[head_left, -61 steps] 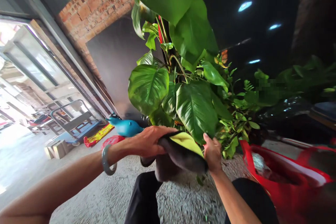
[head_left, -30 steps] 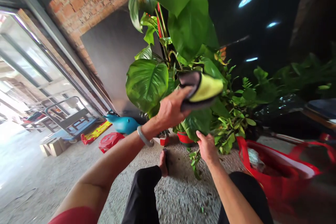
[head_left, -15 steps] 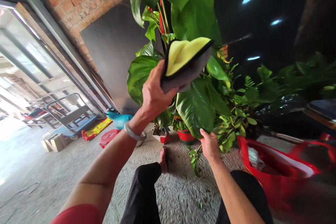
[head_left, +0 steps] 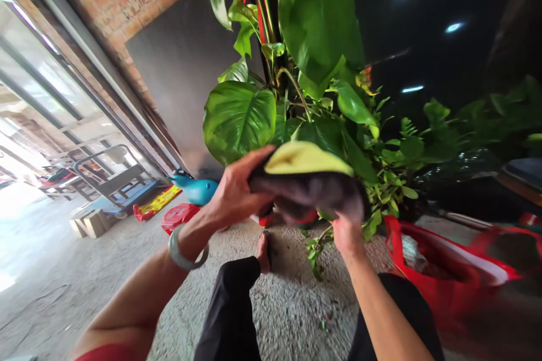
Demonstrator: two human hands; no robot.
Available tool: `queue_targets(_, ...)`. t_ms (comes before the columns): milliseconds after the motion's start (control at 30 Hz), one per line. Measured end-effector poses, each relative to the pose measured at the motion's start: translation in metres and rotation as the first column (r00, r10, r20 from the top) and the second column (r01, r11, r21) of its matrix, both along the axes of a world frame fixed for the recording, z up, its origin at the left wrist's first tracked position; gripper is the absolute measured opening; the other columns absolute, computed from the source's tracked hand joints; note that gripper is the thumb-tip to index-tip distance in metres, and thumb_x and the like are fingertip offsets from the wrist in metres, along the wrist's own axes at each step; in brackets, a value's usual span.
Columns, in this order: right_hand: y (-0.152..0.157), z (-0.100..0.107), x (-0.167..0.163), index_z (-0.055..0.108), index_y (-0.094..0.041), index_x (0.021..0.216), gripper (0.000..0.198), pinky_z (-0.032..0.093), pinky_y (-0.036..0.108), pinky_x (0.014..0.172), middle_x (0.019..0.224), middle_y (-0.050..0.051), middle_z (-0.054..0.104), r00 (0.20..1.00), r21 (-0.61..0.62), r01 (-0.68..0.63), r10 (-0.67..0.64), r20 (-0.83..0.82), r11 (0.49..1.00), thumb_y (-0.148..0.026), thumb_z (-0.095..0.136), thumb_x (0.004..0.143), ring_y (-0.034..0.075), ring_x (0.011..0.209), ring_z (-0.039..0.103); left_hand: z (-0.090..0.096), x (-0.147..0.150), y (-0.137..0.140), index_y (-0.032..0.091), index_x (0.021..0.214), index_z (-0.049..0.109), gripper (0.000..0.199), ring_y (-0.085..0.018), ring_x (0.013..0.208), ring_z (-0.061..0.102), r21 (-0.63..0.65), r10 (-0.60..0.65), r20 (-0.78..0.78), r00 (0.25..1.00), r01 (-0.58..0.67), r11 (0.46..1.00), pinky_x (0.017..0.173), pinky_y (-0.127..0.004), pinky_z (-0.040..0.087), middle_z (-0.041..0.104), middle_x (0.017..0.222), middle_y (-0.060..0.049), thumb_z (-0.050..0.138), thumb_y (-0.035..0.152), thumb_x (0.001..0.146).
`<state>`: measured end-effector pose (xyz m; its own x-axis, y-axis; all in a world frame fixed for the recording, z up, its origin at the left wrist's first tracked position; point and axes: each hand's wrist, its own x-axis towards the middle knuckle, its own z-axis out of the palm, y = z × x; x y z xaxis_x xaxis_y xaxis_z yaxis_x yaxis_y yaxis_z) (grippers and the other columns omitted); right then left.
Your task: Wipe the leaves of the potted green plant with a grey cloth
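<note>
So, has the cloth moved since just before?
Yes: the cloth, in the left hand, has come down. Half a second ago it was well above the top of the red bag; now its bottom edge is about level with that.

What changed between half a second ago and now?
The left hand has lowered the cloth in front of the plant toward the right hand, hiding that hand's fingertips and much of a leaf. No new grasp or release shows. Unchanged: cloth in the left hand; red bag at right.
</note>
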<state>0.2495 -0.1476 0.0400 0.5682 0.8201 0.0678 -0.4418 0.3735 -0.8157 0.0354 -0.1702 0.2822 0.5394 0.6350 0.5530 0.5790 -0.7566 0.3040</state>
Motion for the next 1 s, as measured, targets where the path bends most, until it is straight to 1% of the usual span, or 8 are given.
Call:
queue_targets(67, 0.003, -0.001, 0.002, 0.077, -0.024, 0.100, 0.038, 0.065, 0.048, 0.081, 0.086, 0.005, 0.081, 0.995, 0.032, -0.035, 0.037, -0.093, 0.999, -0.047, 0.081, 0.070, 0.028, 0.087, 0.077, 0.004, 0.007, 0.025, 0.015, 0.153, 0.054, 0.073, -0.032, 0.129, 0.069, 0.243, 0.097, 0.116, 0.988, -0.123, 0.962, 0.112, -0.049, 0.059, 0.071, 0.145, -0.012, 0.075, 0.034, 0.086)
queue_targets(133, 0.006, -0.004, 0.005, 0.075, -0.025, 0.097, 0.035, 0.065, 0.047, 0.081, 0.086, 0.002, 0.081, 0.967, 0.063, -0.078, 0.091, -0.239, 0.995, -0.041, 0.084, 0.067, 0.026, 0.083, 0.077, -0.012, 0.008, 0.047, 0.013, 0.152, 0.054, 0.071, -0.033, 0.126, 0.070, 0.321, 0.127, 0.090, 0.988, -0.149, 0.935, 0.109, -0.050, 0.060, 0.072, 0.139, -0.015, 0.073, 0.032, 0.087)
queue_targets(267, 0.012, -0.018, 0.010, 0.070, -0.027, 0.086, 0.019, 0.066, 0.044, 0.082, 0.084, -0.002, 0.082, 0.889, 0.069, -0.168, 0.182, -0.420, 0.983, -0.033, 0.082, 0.073, 0.022, 0.080, 0.077, -0.072, -0.017, 0.055, 0.016, 0.145, 0.066, 0.063, -0.034, 0.112, 0.078, 0.025, 0.087, -0.306, 0.948, -0.084, 0.996, 0.096, -0.045, 0.066, 0.080, 0.125, -0.014, 0.071, 0.021, 0.083)
queue_targets(367, 0.015, -0.029, 0.007, 0.067, -0.028, 0.084, 0.017, 0.066, 0.044, 0.079, 0.079, -0.002, 0.080, 0.863, 0.027, -0.248, 0.234, -0.448, 0.968, -0.034, 0.080, 0.075, 0.022, 0.077, 0.078, -0.099, -0.047, 0.032, 0.025, 0.140, 0.073, 0.061, -0.031, 0.112, 0.080, -0.279, -0.053, -0.437, 0.898, -0.080, 0.957, 0.095, -0.039, 0.066, 0.083, 0.125, -0.006, 0.073, 0.021, 0.079)
queue_targets(500, 0.015, -0.035, -0.009, 0.070, -0.027, 0.083, 0.021, 0.064, 0.037, 0.074, 0.085, 0.001, 0.083, 0.860, -0.078, -0.363, 0.302, -0.412, 0.928, -0.030, 0.081, 0.066, 0.022, 0.080, 0.078, -0.090, -0.075, 0.005, 0.026, 0.140, 0.074, 0.062, -0.029, 0.114, 0.079, -0.423, -0.067, -0.332, 0.941, -0.085, 0.902, 0.100, -0.039, 0.063, 0.082, 0.129, -0.004, 0.071, 0.023, 0.079)
queue_targets(633, 0.021, -0.033, -0.042, 0.074, -0.028, 0.091, 0.025, 0.060, 0.035, 0.077, 0.093, 0.003, 0.084, 0.834, -0.188, -0.525, 0.457, -0.309, 0.830, -0.030, 0.082, 0.066, 0.022, 0.088, 0.078, -0.063, -0.089, 0.004, 0.015, 0.144, 0.069, 0.067, -0.031, 0.105, 0.080, -0.361, 0.141, -0.064, 0.988, -0.155, 0.920, 0.089, -0.038, 0.066, 0.082, 0.123, -0.009, 0.076, 0.026, 0.078)
queue_targets(767, 0.040, -0.030, -0.081, 0.075, -0.028, 0.092, 0.021, 0.059, 0.039, 0.082, 0.096, 0.006, 0.084, 0.798, -0.225, -0.596, 0.540, -0.268, 0.771, -0.031, 0.082, 0.072, 0.026, 0.095, 0.078, -0.046, -0.097, 0.016, 0.015, 0.137, 0.070, 0.065, -0.024, 0.086, 0.078, -0.265, 0.316, 0.236, 0.919, -0.252, 0.931, 0.071, -0.031, 0.065, 0.082, 0.103, -0.005, 0.082, 0.035, 0.077)
queue_targets(1000, 0.073, -0.025, -0.117, 0.076, -0.028, 0.090, 0.020, 0.057, 0.039, 0.088, 0.100, 0.004, 0.083, 0.778, -0.193, -0.626, 0.589, -0.219, 0.755, -0.033, 0.082, 0.071, 0.025, 0.102, 0.075, -0.060, -0.105, 0.021, 0.018, 0.133, 0.073, 0.061, -0.022, 0.085, 0.077, -0.250, 0.347, 0.290, 0.892, -0.279, 0.927, 0.072, -0.031, 0.066, 0.082, 0.100, -0.003, 0.082, 0.032, 0.074)
